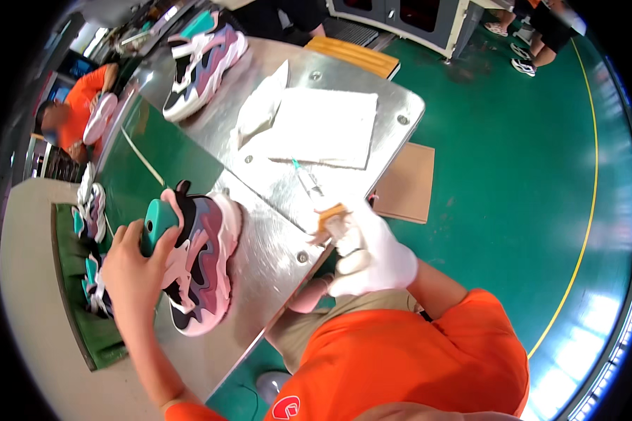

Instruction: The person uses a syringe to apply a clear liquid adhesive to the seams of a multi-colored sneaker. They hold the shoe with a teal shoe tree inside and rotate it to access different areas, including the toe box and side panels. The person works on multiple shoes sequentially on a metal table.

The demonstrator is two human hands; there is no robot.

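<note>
My bare left hand (137,263) is closed around the teal shoe last (160,223) that fills the opening of a sneaker (207,263). This sneaker, in pink, black, white and purple-grey with a thick sole, rests on the metal worktable (267,281). To its right, my right hand (376,256) in a white glove grips a small brush (332,221) with a wooden-coloured body. Motion blurs the brush, which is apart from the sneaker. Beyond the brush lies a clear syringe (307,181) with a green tip, beside a white pad (330,126).
A crumpled white cloth (263,102) and a second sneaker (203,70) on a last lie farther back. A green conveyor belt (165,147) runs at left, near a co-worker (84,102) holding a shoe. More shoes stand in a green bin (84,337). Cardboard (407,184) lies right of the table.
</note>
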